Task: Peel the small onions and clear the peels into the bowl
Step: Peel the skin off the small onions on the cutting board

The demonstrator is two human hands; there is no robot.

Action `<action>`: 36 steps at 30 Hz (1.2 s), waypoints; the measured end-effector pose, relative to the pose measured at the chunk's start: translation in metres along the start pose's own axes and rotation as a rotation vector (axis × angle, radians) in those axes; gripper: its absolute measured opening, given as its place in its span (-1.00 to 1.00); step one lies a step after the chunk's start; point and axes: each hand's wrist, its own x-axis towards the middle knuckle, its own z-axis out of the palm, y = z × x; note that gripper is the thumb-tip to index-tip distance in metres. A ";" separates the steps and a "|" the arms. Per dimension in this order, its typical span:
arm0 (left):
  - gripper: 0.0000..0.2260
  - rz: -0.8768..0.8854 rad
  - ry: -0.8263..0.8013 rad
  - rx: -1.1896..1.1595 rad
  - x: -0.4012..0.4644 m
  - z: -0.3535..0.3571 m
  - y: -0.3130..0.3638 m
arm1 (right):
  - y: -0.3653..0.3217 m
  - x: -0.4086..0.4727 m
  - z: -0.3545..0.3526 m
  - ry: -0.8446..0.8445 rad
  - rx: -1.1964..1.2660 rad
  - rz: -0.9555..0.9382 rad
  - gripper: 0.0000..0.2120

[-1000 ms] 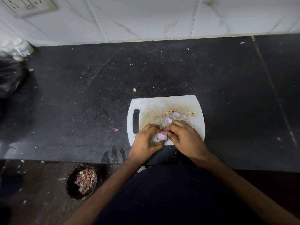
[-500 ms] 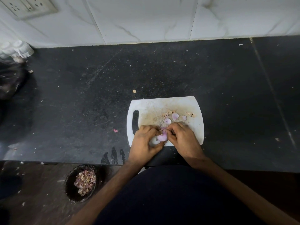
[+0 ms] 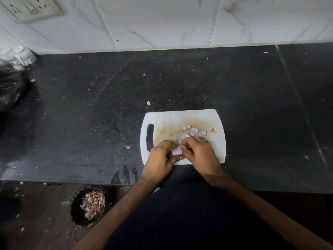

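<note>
A person stands at a black stone counter, seen from above through a camera on their head. A white cutting board with a slot handle on its left end lies near the counter's front edge, its surface stained brownish.

Over the near left part of the board, both hands meet around one small pink onion. The left hand cups the onion, fingers curled under and around it. The right hand touches the onion from the other side, its fingertips pinched closed at the top of the onion; whether they grip a strip of skin cannot be told.

Just beyond the hands, toward the far side of the board, lie loose peels: a few pale purple pieces and some dry tan scraps.

Off the board to its left, a single pink scrap rests on the counter. Another tan scrap lies on the counter just beyond the board's far left corner.

Well to the near left of the board, lower than the counter and below its front edge, sits a dark round bowl with a heap of purple and tan peelings inside.

Far beyond the board, a white marbled tile wall rises behind the counter.
</note>
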 end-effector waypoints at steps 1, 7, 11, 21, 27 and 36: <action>-0.74 0.009 0.015 -0.017 -0.002 0.000 0.000 | 0.001 0.000 0.002 0.016 0.053 0.048 -0.96; -0.77 0.021 0.067 -0.073 -0.007 0.003 -0.002 | 0.008 0.004 0.009 0.112 0.265 0.372 -0.92; -0.76 -0.003 0.088 -0.135 -0.007 0.004 -0.002 | 0.012 0.005 0.008 0.136 0.314 0.327 -0.97; -0.74 -0.029 0.092 -0.242 -0.012 0.006 -0.013 | 0.018 0.001 0.010 0.175 0.098 0.315 -0.94; -0.67 0.008 0.108 -0.212 -0.014 0.006 -0.011 | 0.022 0.002 0.014 0.135 0.135 0.297 -0.86; -0.83 0.201 0.075 -0.092 -0.016 0.007 -0.012 | 0.010 -0.005 0.007 -0.108 0.074 -0.100 -0.71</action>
